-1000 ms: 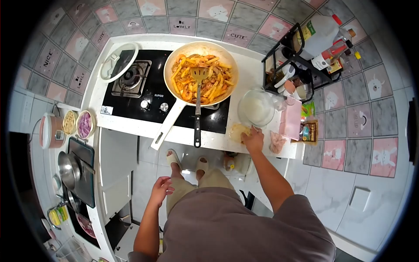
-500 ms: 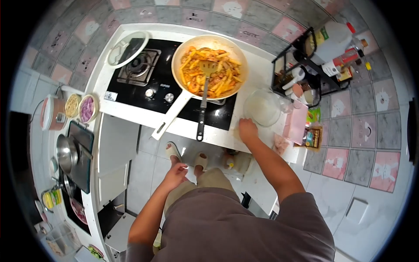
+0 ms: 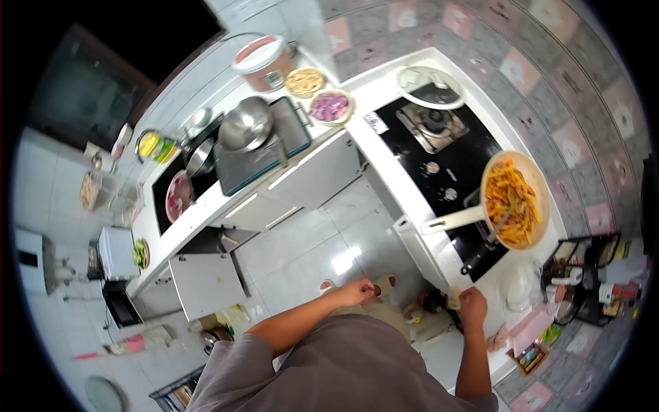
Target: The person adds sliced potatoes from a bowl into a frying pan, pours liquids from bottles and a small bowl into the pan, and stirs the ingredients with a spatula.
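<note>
My left hand [image 3: 357, 292] hangs in front of my body above the floor, its fingers curled in and no object visible in them. Over at the counter's front edge, my right hand [image 3: 472, 307] is closed; a small pale patch shows beside it, and what the fingers hold, if anything, is hidden. Nearest to that hand is a clear glass bowl [image 3: 519, 287]. On the stove, a cream frying pan [image 3: 542, 185] holds cooked yellow strips in sauce [image 3: 511, 206]. A slotted spatula [image 3: 482, 255] rests in it, its black handle over the stove edge.
A glass lid [image 3: 431, 87] lies by the back burner [image 3: 434, 123]. On the left counter are a bowl of chopped purple onion [image 3: 330, 107], a bowl of pale pieces [image 3: 305, 82], a lidded tub [image 3: 263, 63] and a metal bowl [image 3: 246, 123] on a dark board. A cabinet door [image 3: 208, 283] hangs open.
My view has swung left, so the sink counter shows more and the stove sits to the right. My right hand stays by the counter edge; my left stays low, fingers curled.
</note>
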